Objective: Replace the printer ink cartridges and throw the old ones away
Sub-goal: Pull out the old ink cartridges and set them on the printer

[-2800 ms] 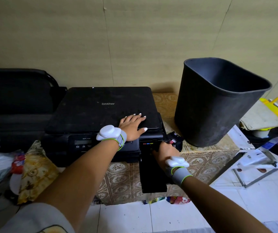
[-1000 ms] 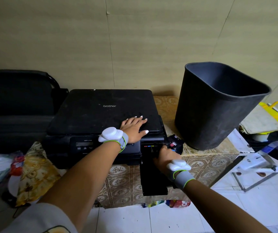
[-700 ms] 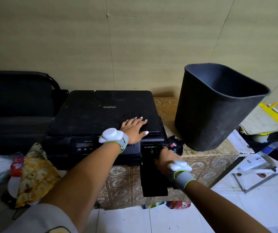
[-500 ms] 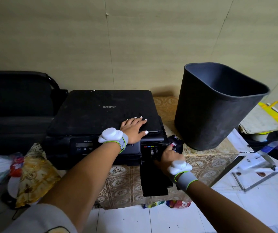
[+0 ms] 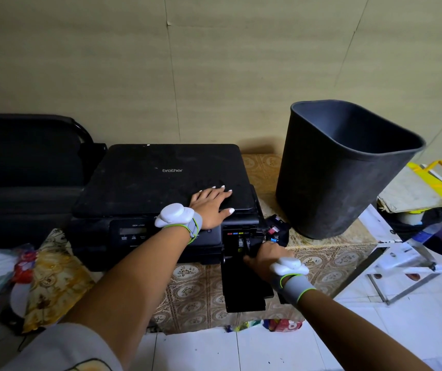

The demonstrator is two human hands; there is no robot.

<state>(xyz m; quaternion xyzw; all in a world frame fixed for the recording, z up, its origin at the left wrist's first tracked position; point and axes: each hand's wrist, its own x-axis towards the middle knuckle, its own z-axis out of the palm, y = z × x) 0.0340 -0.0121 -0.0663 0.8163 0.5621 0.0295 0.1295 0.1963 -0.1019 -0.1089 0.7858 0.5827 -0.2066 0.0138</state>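
A black Brother printer (image 5: 145, 180) sits on a low table with a patterned cloth. My left hand (image 5: 210, 206) lies flat on the lid's front right corner, fingers spread, holding nothing. The cartridge bay (image 5: 238, 235) at the printer's front right is open, and its cover (image 5: 241, 287) hangs down. My right hand (image 5: 265, 257) is at the bay's lower right, fingers curled around a dark ink cartridge (image 5: 248, 250) there; the fingertips are hidden. Loose cartridges (image 5: 274, 230) with coloured labels lie just right of the printer. A tall black waste bin (image 5: 335, 183) stands to the right.
A black chair (image 5: 22, 167) stands left of the printer. A yellow floral bag (image 5: 54, 274) and plastic bags lie at the lower left. On the right are a yellow-handled bag with papers (image 5: 418, 191) and a metal frame (image 5: 407, 271) on the white tiled floor.
My right hand has shifted slightly down and right at the cartridge bay, staying closed there. My left hand has stayed flat on the lid.
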